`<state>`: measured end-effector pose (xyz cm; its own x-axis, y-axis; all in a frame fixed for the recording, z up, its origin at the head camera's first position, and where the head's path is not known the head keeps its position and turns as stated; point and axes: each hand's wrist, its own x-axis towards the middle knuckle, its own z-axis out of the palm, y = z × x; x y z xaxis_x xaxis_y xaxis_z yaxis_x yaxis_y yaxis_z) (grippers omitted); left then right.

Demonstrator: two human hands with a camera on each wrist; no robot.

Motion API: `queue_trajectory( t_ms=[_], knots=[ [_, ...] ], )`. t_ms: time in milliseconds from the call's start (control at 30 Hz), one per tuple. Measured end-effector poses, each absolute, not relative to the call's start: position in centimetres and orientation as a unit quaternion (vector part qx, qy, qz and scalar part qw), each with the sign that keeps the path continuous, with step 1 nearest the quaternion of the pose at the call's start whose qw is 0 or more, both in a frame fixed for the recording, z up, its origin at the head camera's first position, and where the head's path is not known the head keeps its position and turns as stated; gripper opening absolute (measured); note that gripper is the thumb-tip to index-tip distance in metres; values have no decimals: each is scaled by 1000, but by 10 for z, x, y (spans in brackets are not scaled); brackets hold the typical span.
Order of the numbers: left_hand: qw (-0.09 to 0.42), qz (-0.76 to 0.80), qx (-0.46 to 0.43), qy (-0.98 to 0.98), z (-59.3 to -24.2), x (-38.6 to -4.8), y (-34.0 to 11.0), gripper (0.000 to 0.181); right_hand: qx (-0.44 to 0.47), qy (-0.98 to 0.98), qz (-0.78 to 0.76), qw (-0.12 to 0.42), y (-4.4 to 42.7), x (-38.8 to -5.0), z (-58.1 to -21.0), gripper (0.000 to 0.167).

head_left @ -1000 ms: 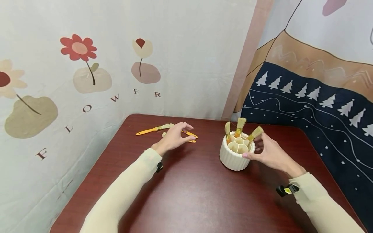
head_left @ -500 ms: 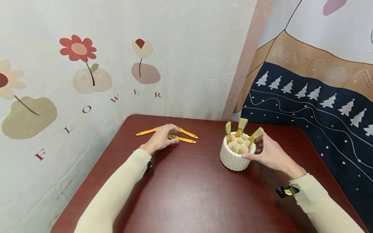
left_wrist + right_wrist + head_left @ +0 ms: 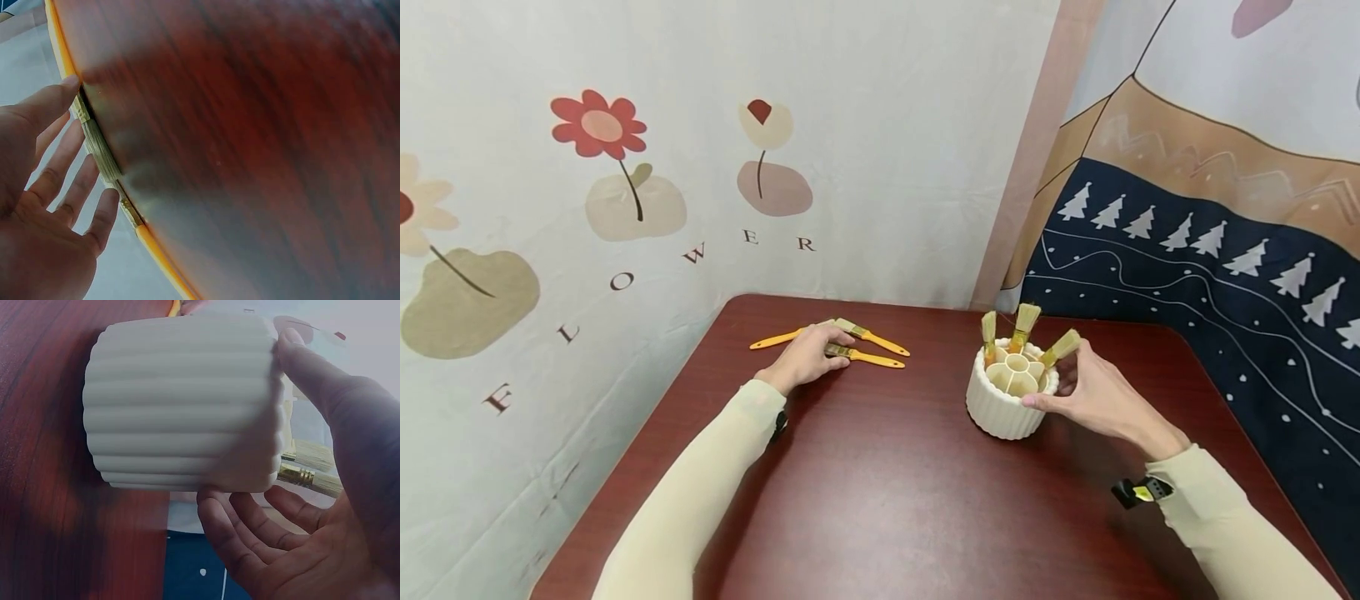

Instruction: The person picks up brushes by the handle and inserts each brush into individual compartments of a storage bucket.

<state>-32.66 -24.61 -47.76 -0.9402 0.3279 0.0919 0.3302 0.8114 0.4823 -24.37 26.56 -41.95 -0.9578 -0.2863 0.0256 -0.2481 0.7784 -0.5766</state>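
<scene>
The white holder (image 3: 1000,408), with three bristle-up brushes (image 3: 1027,321) in its compartments, stands on the table (image 3: 910,500) gripped by the right hand (image 3: 1097,396), while farther leftward the left hand (image 3: 805,357), fingers loosely spread, reaches the nearest of three yellow-handled brushes (image 3: 877,360), before flower-printed cloth (image 3: 887,167).

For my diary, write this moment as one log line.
left hand: at three yellow-handled bristle brushes on dark-red wood-grain table; right hand: grips cream ribbed round holder; holder: three bristle brushes inside
</scene>
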Motion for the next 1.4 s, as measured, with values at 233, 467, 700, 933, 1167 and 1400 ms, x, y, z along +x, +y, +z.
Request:
queue_trajectory(
  t_ms=[233, 467, 700, 933, 1167, 1400],
  knots=[
    [-6, -259, -168, -951, -477, -327, -245, 34, -147, 942, -300, 41, 268, -244, -418, 100],
    [-8, -252, -164, -954, -479, -327, -246, 30, -161, 937, -307, 51, 273, -254, -417, 93],
    [0, -249, -166, -954, -479, -328, -248, 24, -195, 906, -366, 85, 284, -267, -418, 91],
    [-1, -250, -171, -953, -479, -327, -252, 19, -228, 879, -400, 123, 290, -272, -423, 90],
    [-8, -269, -163, -949, -477, -322, -253, 21, -234, 873, -407, 131, 292, -275, -429, 88],
    [38, -307, -177, -935, -471, -316, -252, 23, -234, 878, -396, 131, 291, -280, -430, 89]
  ],
)
